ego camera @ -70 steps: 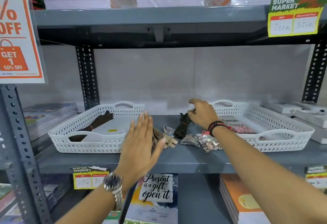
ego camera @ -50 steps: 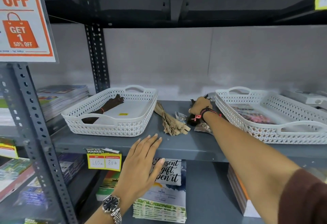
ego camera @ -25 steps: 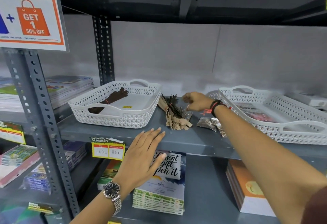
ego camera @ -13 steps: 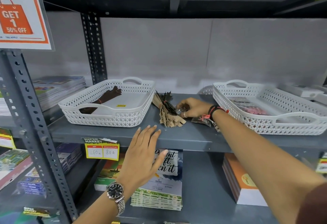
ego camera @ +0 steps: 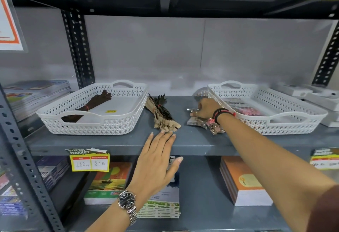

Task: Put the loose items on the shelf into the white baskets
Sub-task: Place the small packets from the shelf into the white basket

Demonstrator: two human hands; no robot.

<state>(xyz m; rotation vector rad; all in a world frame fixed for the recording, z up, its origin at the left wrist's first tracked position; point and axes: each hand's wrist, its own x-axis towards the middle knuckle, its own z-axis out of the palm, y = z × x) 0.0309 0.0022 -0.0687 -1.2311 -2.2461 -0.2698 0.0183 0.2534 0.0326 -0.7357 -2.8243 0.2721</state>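
Observation:
Two white baskets stand on the grey shelf. The left basket [ego camera: 91, 123] holds a dark brown zipper bundle [ego camera: 92, 102]. In the right basket [ego camera: 271, 123] lie clear packets with pink bits. Between the baskets, a black zipper bundle rests on a tan zipper bundle [ego camera: 161, 115]. Clear packets of small metal pieces [ego camera: 200, 123] lie beside the right basket. My right hand [ego camera: 205, 108] is over them, its fingers pinched on the edge of one clear packet. My left hand [ego camera: 156, 160] is open and flat at the shelf's front edge, with its fingertips just short of the tan bundle.
Notebook stacks [ego camera: 244, 182] fill the shelf below. Magazines [ego camera: 34, 96] are piled left of the left basket, and white boxes [ego camera: 311, 96] sit right of the right basket. A yellow price tag [ego camera: 89, 160] hangs on the shelf edge. The upper shelf is close overhead.
My right hand laid the black bundle on the tan one, then moved right onto the clear packets. My left hand dropped to the shelf's front edge and stays there.

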